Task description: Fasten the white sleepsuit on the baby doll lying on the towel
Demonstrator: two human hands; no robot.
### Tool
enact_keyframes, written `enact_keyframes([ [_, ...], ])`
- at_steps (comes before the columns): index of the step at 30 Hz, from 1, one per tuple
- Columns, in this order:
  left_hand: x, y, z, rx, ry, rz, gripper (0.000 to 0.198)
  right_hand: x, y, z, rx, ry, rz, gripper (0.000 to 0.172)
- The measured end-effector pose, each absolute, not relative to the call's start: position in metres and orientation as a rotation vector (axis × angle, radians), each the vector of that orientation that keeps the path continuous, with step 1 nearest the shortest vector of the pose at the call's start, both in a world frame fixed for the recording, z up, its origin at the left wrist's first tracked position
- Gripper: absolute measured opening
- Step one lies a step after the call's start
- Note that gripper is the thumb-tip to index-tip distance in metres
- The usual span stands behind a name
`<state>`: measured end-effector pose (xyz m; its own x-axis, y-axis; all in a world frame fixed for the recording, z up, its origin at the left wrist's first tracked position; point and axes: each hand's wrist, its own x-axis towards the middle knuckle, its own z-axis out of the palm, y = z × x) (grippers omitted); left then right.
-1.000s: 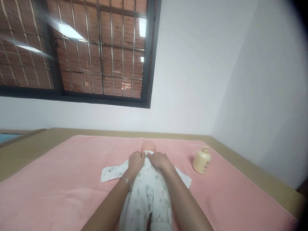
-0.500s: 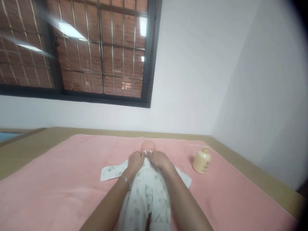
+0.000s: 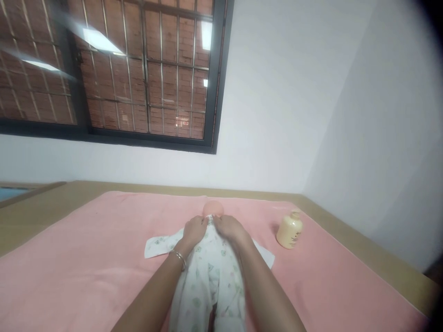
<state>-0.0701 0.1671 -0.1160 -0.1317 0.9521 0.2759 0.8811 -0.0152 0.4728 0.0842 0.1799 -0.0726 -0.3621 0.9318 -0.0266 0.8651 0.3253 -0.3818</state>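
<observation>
Both hands work at the collar of the romper [image 3: 211, 276]: left hand [image 3: 194, 229] and right hand [image 3: 230, 229] meet there, fingers curled, seemingly pinching the cloth edge. The doll's head [image 3: 213, 208] lies just beyond the fingertips. A bottle [image 3: 290, 230] stands well right of them. Any further tug calls for an even, gentle pull

Single head-worn view, forward and down, near pink-covered bed [image 3: 86, 258].

forearms [image 3: 155, 295]: both bare | L wrist, behind L grip [image 3: 194, 230]: thin round silver bangle [image 3: 177, 258]
</observation>
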Motion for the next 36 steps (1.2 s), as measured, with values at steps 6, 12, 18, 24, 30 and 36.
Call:
enact_keyframes([
  [6, -0.063, 0.162, -0.115, 2.108, 2.259, 0.928, 0.045, 0.082, 0.188, -0.085, -1.767, -2.341, 0.519, 0.079],
  [12, -0.066, 0.164, -0.113, 2.008, 2.244, 0.808, 0.045, 0.079, 0.176, -0.075, -1.710, -2.390, 0.485, 0.086],
  [18, -0.065, 0.164, -0.115, 2.035, 2.215, 0.854, 0.048, 0.077, 0.181, -0.083, -1.799, -2.328, 0.480, 0.083],
  [24, -0.070, 0.167, -0.116, 2.031, 2.111, 0.850, 0.048, 0.078, 0.178, -0.079, -1.770, -2.359, 0.456, 0.085],
  [30, -0.072, 0.169, -0.121, 2.047, 2.114, 0.919, 0.048, 0.075, 0.177, -0.080, -1.814, -2.327, 0.424, 0.083],
  [36, -0.071, 0.168, -0.119, 2.001, 2.133, 0.885, 0.042, 0.076, 0.177, -0.080, -1.793, -2.352, 0.420, 0.081],
])
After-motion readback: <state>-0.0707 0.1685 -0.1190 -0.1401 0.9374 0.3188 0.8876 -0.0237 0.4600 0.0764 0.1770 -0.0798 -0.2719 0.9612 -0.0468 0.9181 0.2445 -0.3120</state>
